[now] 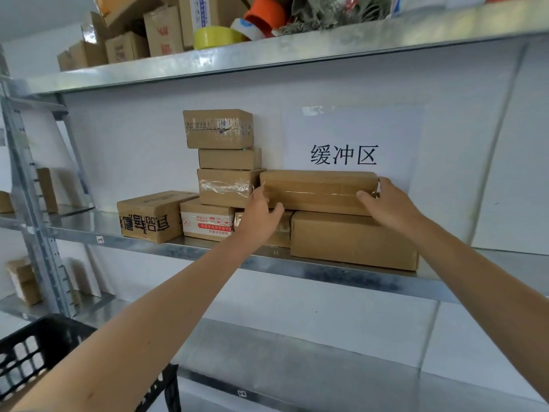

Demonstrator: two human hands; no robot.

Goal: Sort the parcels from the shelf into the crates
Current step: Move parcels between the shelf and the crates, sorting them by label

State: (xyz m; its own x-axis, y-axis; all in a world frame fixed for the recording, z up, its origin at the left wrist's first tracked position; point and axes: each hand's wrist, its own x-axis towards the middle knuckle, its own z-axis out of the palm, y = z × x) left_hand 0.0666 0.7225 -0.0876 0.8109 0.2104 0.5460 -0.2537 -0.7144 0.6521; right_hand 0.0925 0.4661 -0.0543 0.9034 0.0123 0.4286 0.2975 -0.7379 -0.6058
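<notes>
Long taped brown parcel [319,191] grasped by left hand [261,214], right hand [386,203].
Its back hidden; crate [35,346] cut off lower left.

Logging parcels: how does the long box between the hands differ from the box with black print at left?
The long box is unprinted and elongated; the printed box is stubbier. The long box lies atop parcels, held by left hand and right hand; the printed box sits untouched on the shelf. Both are brown cardboard.
</notes>
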